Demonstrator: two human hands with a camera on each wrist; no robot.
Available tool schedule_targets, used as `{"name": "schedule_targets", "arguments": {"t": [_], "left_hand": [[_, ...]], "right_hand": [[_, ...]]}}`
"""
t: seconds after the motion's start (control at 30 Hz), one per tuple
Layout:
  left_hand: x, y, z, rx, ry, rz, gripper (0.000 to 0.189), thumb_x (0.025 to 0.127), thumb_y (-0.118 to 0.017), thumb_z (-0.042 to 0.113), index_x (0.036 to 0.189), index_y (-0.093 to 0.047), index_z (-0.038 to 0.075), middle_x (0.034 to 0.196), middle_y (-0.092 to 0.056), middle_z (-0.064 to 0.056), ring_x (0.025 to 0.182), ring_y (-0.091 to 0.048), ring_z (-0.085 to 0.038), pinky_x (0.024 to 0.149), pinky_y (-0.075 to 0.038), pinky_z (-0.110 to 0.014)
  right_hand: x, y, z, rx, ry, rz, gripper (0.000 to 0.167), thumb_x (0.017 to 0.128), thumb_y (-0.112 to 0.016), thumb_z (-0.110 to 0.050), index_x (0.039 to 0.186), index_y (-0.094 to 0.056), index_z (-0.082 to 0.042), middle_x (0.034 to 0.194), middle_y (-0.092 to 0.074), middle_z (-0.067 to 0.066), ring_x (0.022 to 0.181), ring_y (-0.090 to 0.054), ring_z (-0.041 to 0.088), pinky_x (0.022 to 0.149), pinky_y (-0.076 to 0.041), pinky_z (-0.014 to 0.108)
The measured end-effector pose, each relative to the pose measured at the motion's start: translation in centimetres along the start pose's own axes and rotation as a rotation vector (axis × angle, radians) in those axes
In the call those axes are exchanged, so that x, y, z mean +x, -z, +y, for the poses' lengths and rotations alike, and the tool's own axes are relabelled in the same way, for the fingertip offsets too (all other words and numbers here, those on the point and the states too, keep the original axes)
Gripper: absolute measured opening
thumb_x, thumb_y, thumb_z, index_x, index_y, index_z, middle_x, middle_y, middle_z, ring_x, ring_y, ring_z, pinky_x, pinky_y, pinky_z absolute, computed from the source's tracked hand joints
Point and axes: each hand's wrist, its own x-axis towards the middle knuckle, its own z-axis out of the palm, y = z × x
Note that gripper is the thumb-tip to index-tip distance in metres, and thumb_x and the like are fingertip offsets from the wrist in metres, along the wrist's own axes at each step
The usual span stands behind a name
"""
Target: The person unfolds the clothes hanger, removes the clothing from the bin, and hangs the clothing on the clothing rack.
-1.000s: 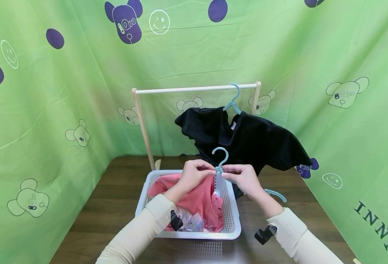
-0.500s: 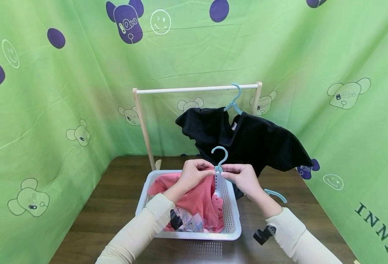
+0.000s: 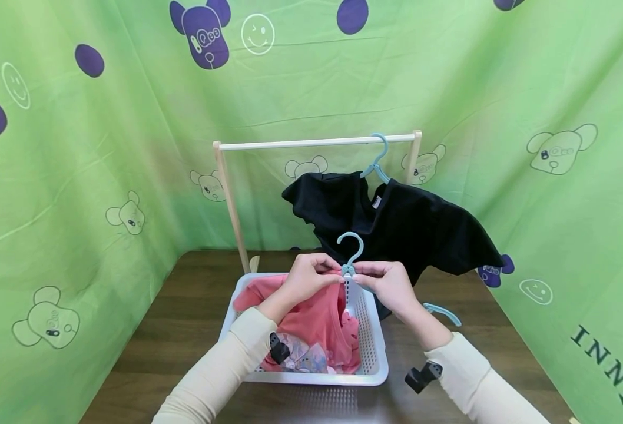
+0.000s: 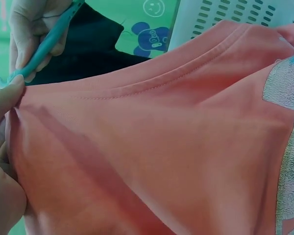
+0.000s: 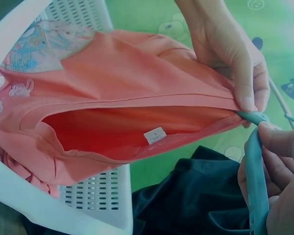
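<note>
A coral-pink shirt (image 3: pixel 311 315) lies partly in a white basket (image 3: pixel 380 353), its neckline drawn up toward the hands. My left hand (image 3: pixel 308 278) pinches the neckline edge, right beside a light-blue hanger (image 3: pixel 362 247). In the right wrist view, one arm of the hanger (image 5: pixel 255 183) stands free of the cloth, while the other end runs into the neck opening at the left fingers. My right hand (image 3: pixel 389 287) grips the hanger just below its hook. A white label (image 5: pixel 155 135) shows inside the open neck. The hanger part inside the shirt is hidden.
Behind the basket stands a rack with a white rail (image 3: pixel 301 143). A black garment (image 3: pixel 423 227) hangs from it on another blue hanger (image 3: pixel 380 154). Part of a further blue hanger (image 3: pixel 444 312) lies on the wooden table (image 3: pixel 152 353) at right. Patterned cloth (image 3: pixel 303 356) shows in the basket.
Both hands, with the hanger and the pinched neckline, have shifted slightly up and to the left. The holds look the same.
</note>
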Motion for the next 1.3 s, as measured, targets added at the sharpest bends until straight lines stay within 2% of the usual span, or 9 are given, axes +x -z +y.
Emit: {"name": "schedule_targets", "arguments": {"t": [0.13, 0.33, 0.47, 0.7, 0.87, 0.97, 1.1, 1.13, 1.3], "left_hand": [[0.0, 0.1, 0.0, 0.012, -0.032, 0.018, 0.011, 0.079, -0.081, 0.007, 0.087, -0.075, 0.006, 0.084, -0.072, -0.001, 0.075, -0.067, -0.005, 0.07, -0.056, -0.024], [0.3, 0.4, 0.2, 0.053, -0.077, 0.043, 0.009, 0.08, -0.08, 0.007, 0.088, -0.076, 0.007, 0.084, -0.072, 0.0, 0.074, -0.065, -0.004, 0.068, -0.055, -0.023], [0.5, 0.7, 0.3, 0.079, -0.07, 0.053, 0.009, 0.081, -0.08, 0.01, 0.089, -0.076, 0.007, 0.083, -0.072, 0.001, 0.073, -0.063, -0.004, 0.068, -0.055, -0.023], [0.6, 1.2, 0.5, 0.071, -0.057, 0.084, 0.009, 0.08, -0.08, 0.006, 0.088, -0.075, 0.007, 0.081, -0.071, 0.001, 0.071, -0.064, -0.005, 0.066, -0.055, -0.023], [0.6, 1.7, 0.5, 0.086, -0.074, 0.114, 0.01, 0.079, -0.081, 0.006, 0.087, -0.075, 0.007, 0.082, -0.071, 0.001, 0.07, -0.063, -0.004, 0.066, -0.055, -0.024], [0.8, 2.2, 0.5, 0.08, -0.083, 0.141, 0.011, 0.078, -0.081, 0.005, 0.088, -0.075, 0.006, 0.083, -0.072, -0.001, 0.071, -0.064, -0.006, 0.067, -0.055, -0.024], [1.1, 2.9, 0.8, 0.063, -0.082, 0.166, 0.011, 0.08, -0.08, 0.006, 0.09, -0.076, 0.005, 0.086, -0.072, -0.003, 0.073, -0.065, -0.01, 0.069, -0.056, -0.025], [1.1, 3.0, 0.9, 0.059, -0.078, 0.17, 0.011, 0.081, -0.079, 0.006, 0.091, -0.076, 0.006, 0.087, -0.072, -0.003, 0.074, -0.066, -0.01, 0.069, -0.056, -0.025], [1.2, 3.7, 1.3, 0.051, -0.06, 0.195, 0.011, 0.082, -0.079, 0.01, 0.092, -0.076, 0.006, 0.088, -0.073, -0.002, 0.075, -0.066, -0.011, 0.071, -0.056, -0.026]], "right_hand": [[0.0, -0.1, -0.1, -0.002, 0.023, -0.001, 0.026, 0.087, -0.074, -0.019, 0.109, -0.074, -0.005, 0.1, -0.072, 0.009, 0.093, -0.065, 0.024, 0.078, -0.055, 0.026], [0.0, -0.1, -0.2, -0.014, 0.134, 0.04, 0.027, 0.087, -0.075, -0.017, 0.111, -0.072, -0.005, 0.101, -0.072, 0.01, 0.09, -0.067, 0.024, 0.076, -0.054, 0.022], [-0.2, 0.0, -0.5, -0.005, 0.175, 0.079, 0.029, 0.086, -0.075, -0.015, 0.114, -0.071, -0.006, 0.106, -0.071, 0.01, 0.095, -0.067, 0.024, 0.079, -0.052, 0.019], [-0.2, 0.5, -0.7, 0.049, 0.233, 0.124, 0.031, 0.085, -0.076, -0.01, 0.114, -0.07, -0.003, 0.108, -0.07, 0.012, 0.101, -0.066, 0.029, 0.084, -0.049, 0.017], [-1.1, 0.7, -2.8, 0.081, 0.269, 0.123, 0.028, 0.085, -0.073, 0.0, 0.112, -0.068, 0.005, 0.107, -0.069, 0.02, 0.094, -0.066, 0.009, 0.084, -0.051, 0.02], [-1.4, 0.8, -3.2, 0.091, 0.273, 0.108, 0.029, 0.085, -0.072, 0.003, 0.113, -0.067, 0.007, 0.108, -0.068, 0.022, 0.093, -0.066, 0.01, 0.082, -0.051, 0.02], [-1.1, 0.7, -1.5, 0.112, 0.284, 0.086, 0.029, 0.086, -0.073, -0.002, 0.114, -0.069, 0.001, 0.106, -0.069, 0.017, 0.095, -0.067, 0.027, 0.08, -0.051, 0.018], [-1.1, 0.7, -1.3, 0.113, 0.287, 0.081, 0.029, 0.086, -0.073, -0.002, 0.114, -0.069, 0.001, 0.105, -0.069, 0.018, 0.094, -0.067, 0.028, 0.08, -0.051, 0.019], [-1.3, 0.4, -0.6, 0.105, 0.283, 0.072, 0.028, 0.085, -0.075, -0.004, 0.112, -0.07, 0.0, 0.101, -0.07, 0.014, 0.089, -0.066, 0.017, 0.079, -0.052, 0.02]]}}
